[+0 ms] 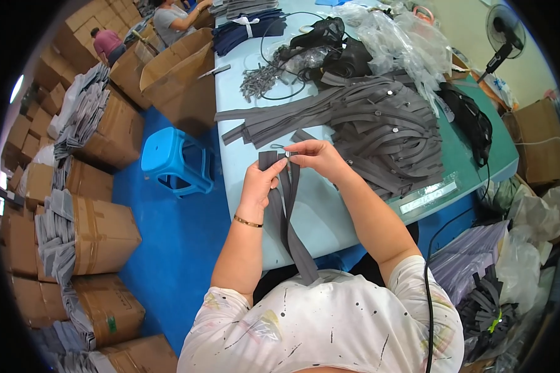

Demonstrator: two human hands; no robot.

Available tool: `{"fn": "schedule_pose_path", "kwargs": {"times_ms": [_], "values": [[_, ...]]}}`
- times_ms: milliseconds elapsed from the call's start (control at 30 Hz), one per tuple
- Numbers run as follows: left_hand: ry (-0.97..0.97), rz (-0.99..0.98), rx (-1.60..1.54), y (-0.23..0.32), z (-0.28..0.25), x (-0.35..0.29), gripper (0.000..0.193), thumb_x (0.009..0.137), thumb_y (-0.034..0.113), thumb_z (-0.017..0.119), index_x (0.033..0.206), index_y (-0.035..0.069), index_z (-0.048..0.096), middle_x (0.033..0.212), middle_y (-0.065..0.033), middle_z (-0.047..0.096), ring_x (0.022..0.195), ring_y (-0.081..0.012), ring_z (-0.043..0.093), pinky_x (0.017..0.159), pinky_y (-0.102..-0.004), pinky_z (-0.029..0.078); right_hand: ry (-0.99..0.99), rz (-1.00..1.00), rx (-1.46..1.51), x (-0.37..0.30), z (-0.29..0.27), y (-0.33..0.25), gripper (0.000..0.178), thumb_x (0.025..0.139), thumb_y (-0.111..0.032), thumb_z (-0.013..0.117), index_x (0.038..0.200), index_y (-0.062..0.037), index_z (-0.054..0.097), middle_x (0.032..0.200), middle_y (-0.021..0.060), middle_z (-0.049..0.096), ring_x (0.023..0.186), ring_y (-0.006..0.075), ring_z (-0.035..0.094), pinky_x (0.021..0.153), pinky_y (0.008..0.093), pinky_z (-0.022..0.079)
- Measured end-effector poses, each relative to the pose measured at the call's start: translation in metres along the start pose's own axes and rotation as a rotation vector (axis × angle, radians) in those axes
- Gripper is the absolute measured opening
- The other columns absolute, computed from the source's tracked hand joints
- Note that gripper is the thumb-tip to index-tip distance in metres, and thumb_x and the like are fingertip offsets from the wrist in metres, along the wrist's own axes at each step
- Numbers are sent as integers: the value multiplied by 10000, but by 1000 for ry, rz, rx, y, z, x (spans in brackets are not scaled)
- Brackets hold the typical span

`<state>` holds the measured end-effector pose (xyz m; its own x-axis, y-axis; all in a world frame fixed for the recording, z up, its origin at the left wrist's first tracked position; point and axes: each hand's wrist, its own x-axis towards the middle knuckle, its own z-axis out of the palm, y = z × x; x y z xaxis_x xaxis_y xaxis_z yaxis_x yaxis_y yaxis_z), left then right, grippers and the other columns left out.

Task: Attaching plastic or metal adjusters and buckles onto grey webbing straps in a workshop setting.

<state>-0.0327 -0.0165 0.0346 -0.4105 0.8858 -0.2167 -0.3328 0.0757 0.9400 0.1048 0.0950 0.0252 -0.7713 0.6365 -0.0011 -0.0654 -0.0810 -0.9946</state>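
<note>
Hands pinch the grey zipper tape (286,205) at its top: left hand (259,181) steadies one side, right hand (317,155) holds the small slider (290,153); keeping both halves level should help.

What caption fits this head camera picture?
Both hands, left hand and right hand, hold a grey zipper strip over a pale table.

Strap pile (379,124) on table (330,217), stool (174,158) left, fan (503,31) behind right.
</note>
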Motion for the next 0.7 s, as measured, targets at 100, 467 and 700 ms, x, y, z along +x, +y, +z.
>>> {"fn": "schedule_pose_path", "kwargs": {"times_ms": [100,467,700], "values": [[-37,-22,0,-1,-1,-1,135,783,122,679,841,27,603,733,-6,589,483,-29,399,404,-177,278,-16,1,79,0,0,-2,238,795,-57,640,1032,-75,659,859,4,639,762,52,569,676,208,462],[-16,-30,19,-4,0,-2,116,788,122,675,840,33,620,716,3,586,472,-22,400,384,-172,267,29,-150,-163,1,3,2,245,788,-46,651,1029,-87,665,792,-20,618,710,41,544,634,201,455],[-17,-28,12,-5,1,-2,101,789,95,665,849,37,609,730,3,591,483,-21,415,386,-163,279,36,-174,-148,2,2,6,230,777,-53,664,1003,-90,677,786,-17,619,704,44,541,632,198,454]]}}
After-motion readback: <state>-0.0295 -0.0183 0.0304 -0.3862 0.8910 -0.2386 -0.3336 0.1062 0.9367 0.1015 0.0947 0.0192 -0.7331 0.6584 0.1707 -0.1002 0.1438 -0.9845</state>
